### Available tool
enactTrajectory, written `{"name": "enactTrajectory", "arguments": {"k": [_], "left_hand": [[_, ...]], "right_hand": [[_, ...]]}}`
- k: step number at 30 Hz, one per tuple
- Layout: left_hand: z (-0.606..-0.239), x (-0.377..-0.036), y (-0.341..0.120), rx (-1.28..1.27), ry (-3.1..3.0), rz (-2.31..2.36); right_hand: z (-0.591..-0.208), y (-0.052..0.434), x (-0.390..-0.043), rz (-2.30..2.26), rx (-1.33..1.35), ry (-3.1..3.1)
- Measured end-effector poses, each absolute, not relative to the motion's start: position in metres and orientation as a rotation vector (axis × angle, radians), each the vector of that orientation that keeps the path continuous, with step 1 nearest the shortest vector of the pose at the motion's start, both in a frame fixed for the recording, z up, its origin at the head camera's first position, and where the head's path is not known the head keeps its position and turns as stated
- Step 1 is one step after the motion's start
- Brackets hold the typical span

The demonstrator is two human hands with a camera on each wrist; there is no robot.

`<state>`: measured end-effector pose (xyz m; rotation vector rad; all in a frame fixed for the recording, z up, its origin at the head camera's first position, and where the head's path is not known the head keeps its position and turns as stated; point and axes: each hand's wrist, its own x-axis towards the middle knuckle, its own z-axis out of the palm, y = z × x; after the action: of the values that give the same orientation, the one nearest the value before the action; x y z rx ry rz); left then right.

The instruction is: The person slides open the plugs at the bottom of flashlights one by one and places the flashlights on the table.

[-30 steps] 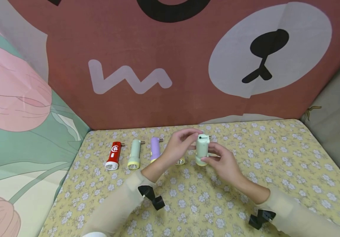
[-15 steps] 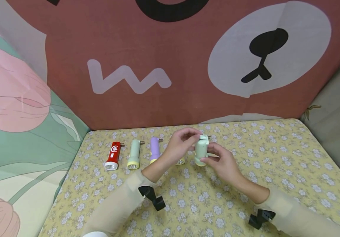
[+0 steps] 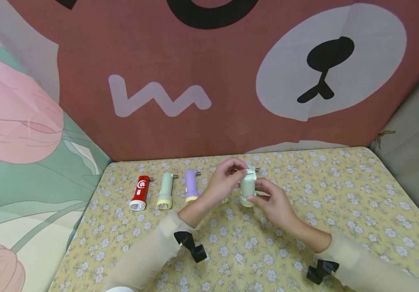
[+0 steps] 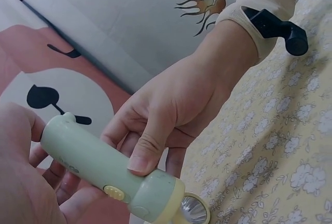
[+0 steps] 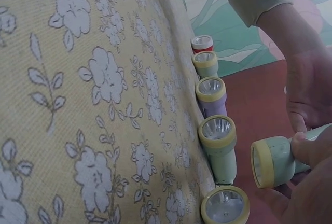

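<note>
A pale green flashlight with a yellow lens ring is held just above the table by both hands. My left hand pinches its far tail end from the left. My right hand grips the body near the lens, thumb pressed on top. In the left wrist view the flashlight lies across my left palm under the right thumb. The right wrist view shows the held flashlight lens-first, with the left hand behind it.
Several more flashlights lie in a row on the yellow flowered cloth: red, green, purple, and others partly hidden by my hands. Fabric walls close in the back and left sides.
The held flashlight has sunk slightly and tilted, and my left fingers have closed further over its tail end. The row on the cloth has not moved.
</note>
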<state>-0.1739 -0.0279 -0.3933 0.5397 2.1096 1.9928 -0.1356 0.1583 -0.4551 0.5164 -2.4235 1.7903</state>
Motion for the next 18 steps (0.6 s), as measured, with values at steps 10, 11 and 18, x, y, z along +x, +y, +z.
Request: {"name": "enactTrajectory", "arguments": {"k": [10,11,18], "left_hand": [[-0.3983,-0.1749,-0.0252,0.555,2.049,2.028],[-0.3980,-0.1749,-0.0250,0.557,2.048,2.027],[-0.3968,-0.1753,-0.0257,0.567,2.083,1.991]], "right_hand": [[-0.4585,0.1574,-0.1346,1.728,0.530,-2.419],[-0.4581,0.1574,-0.1346,1.731,0.532,-2.418],[-0.4558,0.1576,-0.1340,1.755,0.531,-2.427]]}}
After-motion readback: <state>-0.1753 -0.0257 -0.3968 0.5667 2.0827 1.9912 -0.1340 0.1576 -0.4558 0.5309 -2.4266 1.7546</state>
